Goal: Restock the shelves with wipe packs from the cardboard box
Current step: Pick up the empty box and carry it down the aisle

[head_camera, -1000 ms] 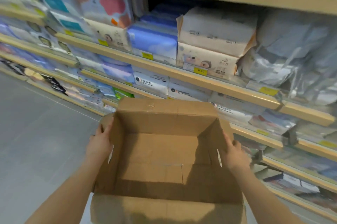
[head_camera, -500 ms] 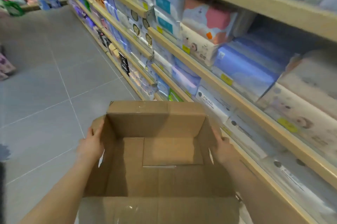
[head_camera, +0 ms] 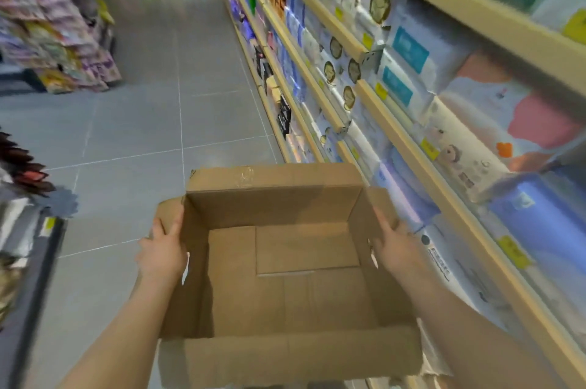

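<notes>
Left grip: the left hand (head_camera: 163, 254) clasps the left wall of the open brown cardboard box (head_camera: 285, 265), thumb along the folded-out side flap, fingers curled round the outside.
Right grip: the right hand (head_camera: 396, 246) grasps the right wall in the same way, thumb lying on the right flap.
Box: held up between both hands in front of the person, all four flaps open; only its bare cardboard bottom shows inside, with no packs in it.
Right of the grip: long wooden shelves (head_camera: 412, 147) with yellow price tags run away along the aisle, just beside the right hand and the box's right flap.
Wipe packs: pale blue and white wipe packs (head_camera: 409, 71) fill those shelves, some with round animal faces, one large pack with a pink patch nearest the camera.
Beyond the grip: a grey tiled floor (head_camera: 177, 97) stretches down the aisle to a far rack of coloured goods.
Left of the grip: a display of pink and purple packets (head_camera: 57, 40) stands well apart; a dark rack edge sits near the left forearm.
In the way: nothing lies between the box and the floor ahead; the shelf front crowds the right side.
Change: half a second ago the view faced the shelves more squarely; now it looks straight down the aisle, and both hands keep the same hold on the box.
</notes>
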{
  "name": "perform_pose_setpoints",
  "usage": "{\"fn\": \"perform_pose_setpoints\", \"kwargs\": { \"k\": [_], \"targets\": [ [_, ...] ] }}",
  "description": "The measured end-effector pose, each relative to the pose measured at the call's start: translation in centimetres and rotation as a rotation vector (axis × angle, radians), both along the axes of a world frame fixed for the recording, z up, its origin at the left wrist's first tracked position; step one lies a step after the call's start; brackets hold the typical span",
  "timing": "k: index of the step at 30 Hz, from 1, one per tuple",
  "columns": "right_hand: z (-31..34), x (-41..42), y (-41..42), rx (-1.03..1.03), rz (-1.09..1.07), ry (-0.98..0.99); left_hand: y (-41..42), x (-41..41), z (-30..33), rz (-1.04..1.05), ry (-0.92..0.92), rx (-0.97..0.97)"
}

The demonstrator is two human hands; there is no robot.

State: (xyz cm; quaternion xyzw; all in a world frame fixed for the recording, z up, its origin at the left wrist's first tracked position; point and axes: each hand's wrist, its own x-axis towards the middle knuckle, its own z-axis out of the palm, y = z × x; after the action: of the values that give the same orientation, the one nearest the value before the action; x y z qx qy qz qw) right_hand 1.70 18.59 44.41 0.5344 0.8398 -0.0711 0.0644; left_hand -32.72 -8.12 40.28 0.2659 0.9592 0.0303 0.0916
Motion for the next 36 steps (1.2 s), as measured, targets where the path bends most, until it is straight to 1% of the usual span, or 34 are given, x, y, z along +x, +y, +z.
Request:
{"fn": "perform_pose_setpoints", "kwargs": {
  "k": [4, 7, 11, 13, 15, 17, 21, 27, 30, 33, 36],
  "targets": [
    [1.2, -4.1, 3.0, 0.063, 0.082, 0.006, 0.7, -1.6, 1.6, 0.083, 0.013, 0.017],
    [1.6, -7.4, 5.1, 0.055, 0.129, -0.001, 1.5, -3.2, 2.1, 0.135, 0.033, 0.021],
    [2.1, -12.0, 8.3, 0.1, 0.153, -0.012, 3.6, -5.7, 2.2, 0.18, 0.036, 0.018],
    [1.9, -14.5, 9.9, 0.134, 0.157, -0.045, 5.0, -7.4, 2.0, 0.204, 0.044, 0.011],
    [1.5, -17.2, 12.1, 0.158, 0.179, -0.033, 6.8, -9.8, 1.8, 0.223, 0.06, 0.029],
    [1.2, -20.2, 14.9, 0.154, 0.2, -0.01, 9.0, -12.2, 1.8, 0.24, 0.071, 0.036],
    [1.3, -26.1, 20.6, 0.139, 0.254, -0.055, 13.6, -16.5, 3.3, 0.272, 0.109, 0.002],
    [2.6, -35.8, 27.5, 0.1, 0.286, -0.012, 19.6, -25.1, 6.5, 0.333, 0.141, -0.06],
    [3.4, -40.9, 30.3, 0.109, 0.284, 0.017, 22.2, -30.3, 7.3, 0.325, 0.158, -0.038],
    [4.1, -46.5, 33.4, 0.12, 0.271, 0.038, 25.2, -36.9, 7.6, 0.319, 0.156, 0.003],
    [4.9, -53.0, 36.5, 0.129, 0.251, 0.106, 28.7, -44.3, 8.3, 0.282, 0.168, 0.037]
  ]
}}
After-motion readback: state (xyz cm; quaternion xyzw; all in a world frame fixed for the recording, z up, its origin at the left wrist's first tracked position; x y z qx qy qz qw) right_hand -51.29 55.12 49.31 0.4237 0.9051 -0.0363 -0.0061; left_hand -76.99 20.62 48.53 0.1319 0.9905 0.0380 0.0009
